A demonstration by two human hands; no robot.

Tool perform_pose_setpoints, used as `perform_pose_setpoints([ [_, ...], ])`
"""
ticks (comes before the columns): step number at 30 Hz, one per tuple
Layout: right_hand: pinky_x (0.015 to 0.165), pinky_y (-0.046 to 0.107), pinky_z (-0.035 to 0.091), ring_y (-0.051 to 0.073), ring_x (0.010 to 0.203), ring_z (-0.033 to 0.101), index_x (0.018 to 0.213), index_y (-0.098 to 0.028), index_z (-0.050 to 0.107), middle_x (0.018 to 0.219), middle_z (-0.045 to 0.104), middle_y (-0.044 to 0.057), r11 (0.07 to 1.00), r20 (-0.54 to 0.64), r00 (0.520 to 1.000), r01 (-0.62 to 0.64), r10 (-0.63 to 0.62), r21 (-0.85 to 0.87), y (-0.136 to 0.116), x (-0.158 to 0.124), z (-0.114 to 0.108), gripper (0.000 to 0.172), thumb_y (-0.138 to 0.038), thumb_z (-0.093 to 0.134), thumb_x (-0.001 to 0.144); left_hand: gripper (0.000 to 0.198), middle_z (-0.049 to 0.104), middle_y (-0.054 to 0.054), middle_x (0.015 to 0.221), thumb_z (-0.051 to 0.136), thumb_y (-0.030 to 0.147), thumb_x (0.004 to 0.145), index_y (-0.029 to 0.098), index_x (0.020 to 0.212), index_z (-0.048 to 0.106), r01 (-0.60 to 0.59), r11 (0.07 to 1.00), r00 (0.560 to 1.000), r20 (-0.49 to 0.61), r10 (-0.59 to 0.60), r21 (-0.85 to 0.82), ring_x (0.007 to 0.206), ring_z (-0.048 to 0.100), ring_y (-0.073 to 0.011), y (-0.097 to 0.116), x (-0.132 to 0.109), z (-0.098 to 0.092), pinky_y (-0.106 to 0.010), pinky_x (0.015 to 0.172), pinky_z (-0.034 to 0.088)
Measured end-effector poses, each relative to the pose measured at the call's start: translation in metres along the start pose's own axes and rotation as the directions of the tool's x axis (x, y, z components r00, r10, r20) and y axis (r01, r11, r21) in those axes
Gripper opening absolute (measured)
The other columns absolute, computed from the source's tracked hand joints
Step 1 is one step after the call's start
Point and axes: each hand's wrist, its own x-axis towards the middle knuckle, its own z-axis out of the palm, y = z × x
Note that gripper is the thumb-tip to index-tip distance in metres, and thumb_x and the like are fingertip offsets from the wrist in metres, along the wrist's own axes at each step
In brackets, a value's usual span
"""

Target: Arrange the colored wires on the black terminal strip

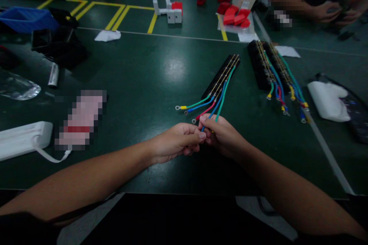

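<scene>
A black strip with brass-coloured rods lies slantwise on the green table. Green, blue and red wires run from its near end, and three of them end in bare ring terminals on the left. My left hand is closed, its thumb and fingers pinching the end of a blue wire. Close against it, my right hand is closed too, gripping the blue wire a little farther up, next to a green wire. The tips of these two wires are mostly hidden by my fingers.
Two similar wired strips lie to the right, near a white adapter. On the left are a phone, a white power bank and a blue bin. Red parts lie at the back. Another person's hands work at upper right.
</scene>
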Motion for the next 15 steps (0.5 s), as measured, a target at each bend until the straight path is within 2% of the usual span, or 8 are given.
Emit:
perform_pose_setpoints([
  [15, 0.038, 0.017, 0.031, 0.005, 0.038, 0.042, 0.067, -0.016, 0.058, 0.048, 0.047, -0.006, 1.000, -0.004, 1.000, -0.006, 0.006, -0.014, 0.0005, -0.0001, 0.0010, 0.029, -0.039, 0.062, 0.084, 0.026, 0.056, 0.001, 0.071, 0.065, 0.037, 0.088, 0.011, 0.091, 0.063, 0.012, 1.000, 1.000, 0.024, -0.012, -0.018, 0.053, 0.043, -0.0028, 0.0004, -0.0003, -0.0003, -0.016, 0.044, 0.025],
])
